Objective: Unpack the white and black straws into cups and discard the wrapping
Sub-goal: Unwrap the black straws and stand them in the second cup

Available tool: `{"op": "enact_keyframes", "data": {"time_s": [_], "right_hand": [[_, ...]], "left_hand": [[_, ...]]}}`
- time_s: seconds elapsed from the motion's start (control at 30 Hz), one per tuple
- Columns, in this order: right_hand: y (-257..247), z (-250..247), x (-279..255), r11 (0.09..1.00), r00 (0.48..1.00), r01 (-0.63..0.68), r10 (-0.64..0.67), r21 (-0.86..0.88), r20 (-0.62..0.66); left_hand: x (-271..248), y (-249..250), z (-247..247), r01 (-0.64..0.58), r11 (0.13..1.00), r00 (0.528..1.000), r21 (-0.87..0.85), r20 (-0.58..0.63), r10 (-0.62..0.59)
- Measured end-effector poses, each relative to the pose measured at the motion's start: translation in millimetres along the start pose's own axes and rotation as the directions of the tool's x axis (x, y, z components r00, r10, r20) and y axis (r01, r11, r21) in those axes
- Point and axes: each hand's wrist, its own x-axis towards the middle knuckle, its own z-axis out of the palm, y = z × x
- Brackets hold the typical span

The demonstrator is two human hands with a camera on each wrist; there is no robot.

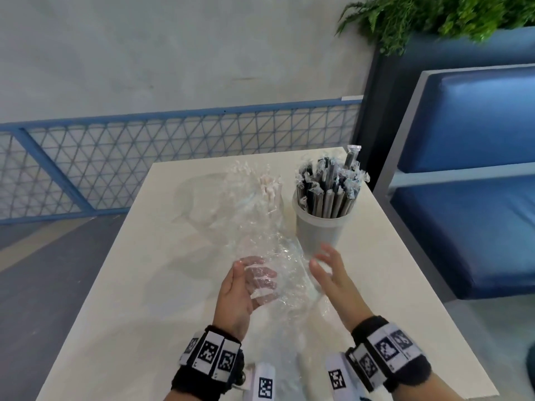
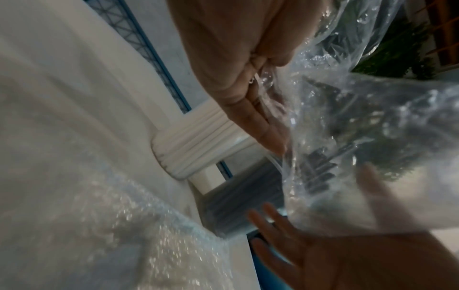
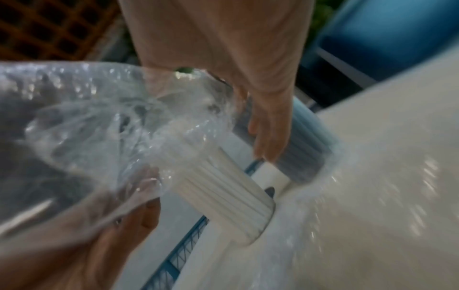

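Left hand: the left hand is palm up under the clear wrapping. Its fingers are a little bent inside the crinkly plastic and hold it up off the table.
Right hand: the right hand is just beside the wrapping, on its right side. Its fingers are spread out and loose. It holds nothing.
Wrapping: the clear plastic bag is long and floppy. It goes from the hands up to the white straws, and part of it lies flat on the table near the wrists.
White straws: the white straws stand in a bunch in a cup behind the wrapping. The plastic hides most of that cup in the head view.
Black straws: the black straws stand in a white cup at the right of the table. Each one is in its own small clear sleeve.
Table: the white table holds both cups.
Around: a blue bench is at the right, and a green plant is above it.
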Motion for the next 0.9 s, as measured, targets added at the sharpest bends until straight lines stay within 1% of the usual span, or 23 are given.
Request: {"op": "enact_keyframes", "data": {"time_s": [0.03,0.07,0.1,0.13,0.17,0.2,0.23,0.27,0.3,0.33,0.37,0.47,0.57,0.63,0.7,0.8,0.87,0.9], "right_hand": [[8,-3,-2,0.993,0.994,-0.082,0.075,0.087,0.084],[14,-6,-3,0.979,0.986,-0.118,0.095,0.165,0.137],[17,-11,-3,0.969,0.985,-0.117,0.085,0.219,0.150],[18,-15,-3,0.966,0.990,-0.100,0.071,0.239,0.126],[18,-20,-3,0.969,0.994,-0.083,0.065,0.234,0.085],[17,-25,-2,0.974,0.997,-0.067,0.058,0.215,0.048],[18,-30,-1,0.981,0.998,-0.054,0.051,0.188,0.021],[18,-34,1,0.985,0.999,-0.050,0.050,0.165,0.001],[17,-38,2,0.988,0.998,-0.052,0.055,0.149,-0.014],[17,-40,3,0.989,0.998,-0.055,0.060,0.140,-0.029],[16,-41,3,0.988,0.997,-0.056,0.062,0.141,-0.039],[16,-37,3,0.987,0.997,-0.072,0.076,0.146,-0.020],[21,-28,3,0.983,0.991,-0.130,0.126,0.127,0.044],[28,-20,6,0.979,0.981,-0.181,0.174,0.094,0.080],[36,-13,11,0.973,0.970,-0.229,0.225,0.031,0.092],[45,-8,18,0.958,0.958,-0.270,0.277,-0.101,0.069],[47,-7,21,0.948,0.957,-0.273,0.284,-0.163,0.051],[47,-7,22,0.945,0.957,-0.272,0.285,-0.184,0.048]], "left_hand": [[-2,-3,2,0.019,1.000,1.000,-0.008,0.020,-0.019],[-4,-4,3,0.049,0.999,0.998,0.013,0.047,-0.049],[-5,-7,3,0.086,0.994,0.993,0.072,0.078,-0.091],[-6,-10,2,0.118,0.974,0.982,0.196,0.124,-0.143],[-7,-13,-1,0.104,0.903,0.961,0.416,0.194,-0.199],[-7,-16,-5,0.017,0.732,0.923,0.681,0.270,-0.274],[-8,-22,-10,-0.123,0.480,0.864,0.869,0.332,-0.379],[-8,-28,-15,-0.250,0.227,0.808,0.941,0.332,-0.486],[-9,-32,-19,-0.327,0.035,0.773,0.944,0.289,-0.565],[-9,-35,-22,-0.366,-0.091,0.759,0.926,0.241,-0.605],[-8,-38,-25,-0.393,-0.172,0.759,0.903,0.213,-0.616],[0,-38,-30,-0.429,-0.336,0.772,0.838,0.147,-0.619],[14,-32,-37,-0.463,-0.460,0.783,0.758,0.106,-0.612],[22,-28,-42,-0.472,-0.496,0.791,0.728,0.101,-0.604],[27,-25,-46,-0.461,-0.493,0.796,0.738,0.098,-0.597],[26,-19,-48,-0.428,-0.469,0.804,0.773,0.088,-0.589],[14,-11,-45,-0.393,-0.416,0.806,0.820,0.090,-0.584],[5,-6,-43,-0.373,-0.367,0.814,0.852,0.111,-0.570]]}}
